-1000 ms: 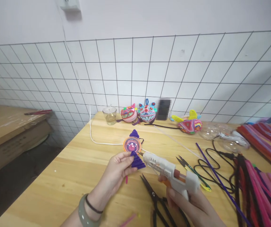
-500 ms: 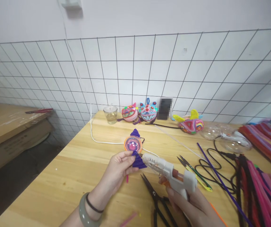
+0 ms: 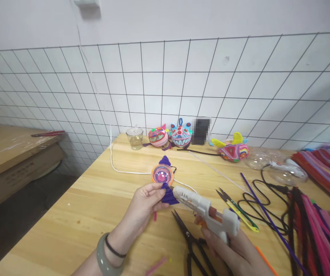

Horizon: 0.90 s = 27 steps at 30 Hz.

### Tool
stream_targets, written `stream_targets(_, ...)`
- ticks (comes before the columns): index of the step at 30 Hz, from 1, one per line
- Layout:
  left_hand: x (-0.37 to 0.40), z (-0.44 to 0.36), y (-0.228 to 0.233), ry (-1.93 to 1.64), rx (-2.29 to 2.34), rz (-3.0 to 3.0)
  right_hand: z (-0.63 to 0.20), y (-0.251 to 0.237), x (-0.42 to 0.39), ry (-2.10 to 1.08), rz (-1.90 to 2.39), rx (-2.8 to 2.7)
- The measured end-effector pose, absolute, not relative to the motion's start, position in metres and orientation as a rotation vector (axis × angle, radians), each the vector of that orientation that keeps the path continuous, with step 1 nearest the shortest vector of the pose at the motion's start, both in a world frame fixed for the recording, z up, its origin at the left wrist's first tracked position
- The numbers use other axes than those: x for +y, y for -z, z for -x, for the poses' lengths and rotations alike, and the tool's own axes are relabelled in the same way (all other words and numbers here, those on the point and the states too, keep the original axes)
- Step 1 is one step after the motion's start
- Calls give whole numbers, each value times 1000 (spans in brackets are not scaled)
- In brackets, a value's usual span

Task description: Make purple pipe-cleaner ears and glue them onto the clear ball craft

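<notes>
white glue gun (image 3: 207, 212) beside purple piece (image 3: 167, 194); no readable writing.

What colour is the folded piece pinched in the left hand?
Purple: the folded fuzzy pipe-cleaner triangle, clearest in the head view.

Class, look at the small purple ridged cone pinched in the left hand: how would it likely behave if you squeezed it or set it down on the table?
The purple cone looks wound from fuzzy pipe cleaner, so it is probably very light and gives a little under pressure. The left hand holds it with fingertips alone, which suggests little weight. Its fuzzy surface should grip rather than slip; laid on its side on the table it might roll in a curve.
</notes>
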<state>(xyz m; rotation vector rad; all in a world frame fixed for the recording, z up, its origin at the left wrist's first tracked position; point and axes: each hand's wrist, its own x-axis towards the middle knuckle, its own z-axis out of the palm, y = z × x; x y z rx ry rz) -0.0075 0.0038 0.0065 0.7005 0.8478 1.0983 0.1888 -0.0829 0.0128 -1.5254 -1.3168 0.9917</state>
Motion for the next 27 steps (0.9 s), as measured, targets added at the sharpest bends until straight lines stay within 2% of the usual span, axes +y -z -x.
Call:
stream_targets(19, 4, 7, -3, -1111, 894, -694, -190, -14, -81, -889, 1487, -1426)
stream_targets(27, 5, 7, -2, -1095, 854, -714, -195, -7, -81, -982, 1472, -1393)
